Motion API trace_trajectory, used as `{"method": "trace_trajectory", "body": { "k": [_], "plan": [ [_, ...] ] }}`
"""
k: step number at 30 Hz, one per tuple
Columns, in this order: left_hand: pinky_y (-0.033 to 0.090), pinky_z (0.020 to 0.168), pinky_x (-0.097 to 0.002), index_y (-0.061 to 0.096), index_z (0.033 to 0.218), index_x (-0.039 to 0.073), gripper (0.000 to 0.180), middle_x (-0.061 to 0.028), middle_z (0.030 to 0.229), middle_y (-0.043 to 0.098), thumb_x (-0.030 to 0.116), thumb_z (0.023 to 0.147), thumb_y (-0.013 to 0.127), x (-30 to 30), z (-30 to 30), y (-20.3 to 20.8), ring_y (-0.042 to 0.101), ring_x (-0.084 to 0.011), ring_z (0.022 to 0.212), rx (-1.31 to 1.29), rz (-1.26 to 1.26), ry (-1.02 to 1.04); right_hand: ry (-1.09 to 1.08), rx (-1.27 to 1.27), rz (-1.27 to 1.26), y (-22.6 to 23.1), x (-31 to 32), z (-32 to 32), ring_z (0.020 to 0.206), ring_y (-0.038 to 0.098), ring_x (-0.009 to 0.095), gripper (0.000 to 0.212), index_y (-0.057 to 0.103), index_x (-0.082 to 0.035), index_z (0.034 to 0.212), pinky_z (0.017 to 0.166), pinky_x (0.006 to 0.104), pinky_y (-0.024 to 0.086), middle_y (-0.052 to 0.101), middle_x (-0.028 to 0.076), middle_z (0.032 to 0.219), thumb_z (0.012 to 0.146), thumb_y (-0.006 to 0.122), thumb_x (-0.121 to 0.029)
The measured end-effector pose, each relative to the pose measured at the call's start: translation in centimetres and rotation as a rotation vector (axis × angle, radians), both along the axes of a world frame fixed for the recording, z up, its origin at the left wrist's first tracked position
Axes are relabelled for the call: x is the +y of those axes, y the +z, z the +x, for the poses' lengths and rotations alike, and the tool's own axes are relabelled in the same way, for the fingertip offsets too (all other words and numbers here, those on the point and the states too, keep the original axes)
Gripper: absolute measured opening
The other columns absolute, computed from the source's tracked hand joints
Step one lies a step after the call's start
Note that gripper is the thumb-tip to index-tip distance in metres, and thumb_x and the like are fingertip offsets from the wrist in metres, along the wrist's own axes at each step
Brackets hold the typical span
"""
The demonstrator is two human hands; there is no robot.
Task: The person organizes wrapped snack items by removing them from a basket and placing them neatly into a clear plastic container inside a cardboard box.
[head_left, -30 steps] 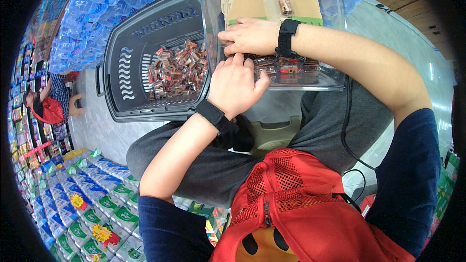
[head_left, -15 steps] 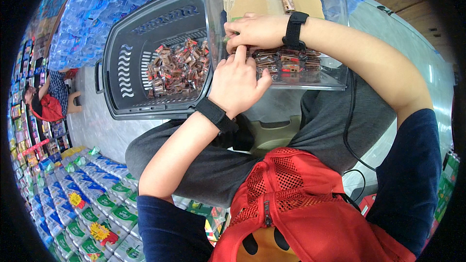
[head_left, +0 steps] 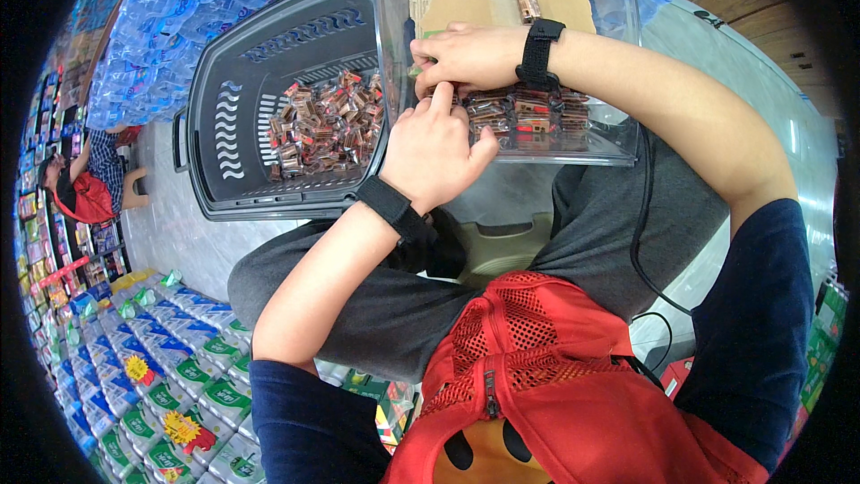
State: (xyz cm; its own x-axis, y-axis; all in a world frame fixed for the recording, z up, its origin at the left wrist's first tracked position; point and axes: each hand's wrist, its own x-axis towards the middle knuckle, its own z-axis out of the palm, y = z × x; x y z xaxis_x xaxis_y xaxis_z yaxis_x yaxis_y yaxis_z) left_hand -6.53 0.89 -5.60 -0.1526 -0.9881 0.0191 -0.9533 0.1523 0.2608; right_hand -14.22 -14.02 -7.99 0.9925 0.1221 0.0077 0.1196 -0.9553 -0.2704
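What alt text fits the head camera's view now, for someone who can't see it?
Bare left hand and right hand close together at a clear plastic bin holding small wrapped brown snacks. To its left, a dark grey plastic basket holds a loose heap of similar packets.

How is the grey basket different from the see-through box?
The basket is dark grey; the box is clear. The basket has wavy holes in its sides; the box's visible walls look smooth. In the basket, wrapped packets lie jumbled; in the box, packets look more neatly lined up. Both hold small wrapped packets.
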Motion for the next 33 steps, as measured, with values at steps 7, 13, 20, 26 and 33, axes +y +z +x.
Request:
{"method": "trace_trajectory", "body": {
  "k": [7, 13, 20, 26, 33],
  "plan": [
    [0.045, 0.07, -0.0403, 0.056, 0.084, -0.007, 0.039, -0.02, 0.089, 0.049, 0.029, 0.078, 0.045, -0.1, 0.0, -0.1, 0.054, -0.0337, 0.079, 0.018, -0.016, -0.008, -0.036, 0.051, -0.054, 0.3, 0.5, 0.0, 0.093, 0.05, 0.02, 0.03, 0.056, -0.018, 0.102, 0.078, 0.036, 0.039, 0.046, 0.005, 0.096, 0.072, 0.056, -0.013],
    [0.044, 0.071, -0.0403, 0.056, 0.082, -0.006, 0.038, -0.0197, 0.088, 0.05, 0.03, 0.078, 0.046, -0.1, 0.1, -0.1, 0.054, -0.0336, 0.08, 0.005, -0.003, -0.009, -0.028, 0.016, -0.025, 0.4, 0.3, 0.1, 0.095, 0.05, 0.023, 0.038, 0.053, -0.017, 0.108, 0.08, 0.0372, 0.039, 0.047, 0.007, 0.1, 0.071, 0.055, -0.01],
    [0.044, 0.072, -0.0397, 0.056, 0.081, -0.006, 0.038, -0.0197, 0.09, 0.051, 0.03, 0.078, 0.045, -0.2, 0.1, -0.1, 0.054, -0.0327, 0.081, 0.025, -0.005, -0.02, -0.02, 0.043, 0.153, 1.4, -0.4, 0.1, 0.09, 0.053, 0.031, 0.035, 0.049, -0.009, 0.105, 0.075, 0.0386, 0.044, 0.051, 0.012, 0.098, 0.071, 0.054, -0.006],
    [0.044, 0.073, -0.04, 0.056, 0.08, -0.006, 0.038, -0.0197, 0.088, 0.051, 0.03, 0.079, 0.045, -0.1, 0.2, -0.2, 0.054, -0.0327, 0.081, 0.029, -0.007, -0.026, -0.104, 0.038, 0.112, 1.7, 0.3, 0.2, 0.087, 0.055, 0.031, 0.026, 0.05, -0.008, 0.098, 0.073, 0.0392, 0.045, 0.054, 0.011, 0.092, 0.072, 0.054, -0.008],
    [0.044, 0.072, -0.0402, 0.057, 0.078, -0.005, 0.037, -0.0188, 0.084, 0.051, 0.03, 0.078, 0.045, -0.1, 0.1, 0.0, 0.054, -0.0325, 0.08, 0.025, 0.004, -0.026, -0.193, 0.062, 0.047, 2.2, 1.0, 0.2, 0.084, 0.058, 0.03, 0.022, 0.053, -0.01, 0.095, 0.072, 0.039, 0.046, 0.058, 0.01, 0.09, 0.073, 0.052, -0.012]
  ]
}}
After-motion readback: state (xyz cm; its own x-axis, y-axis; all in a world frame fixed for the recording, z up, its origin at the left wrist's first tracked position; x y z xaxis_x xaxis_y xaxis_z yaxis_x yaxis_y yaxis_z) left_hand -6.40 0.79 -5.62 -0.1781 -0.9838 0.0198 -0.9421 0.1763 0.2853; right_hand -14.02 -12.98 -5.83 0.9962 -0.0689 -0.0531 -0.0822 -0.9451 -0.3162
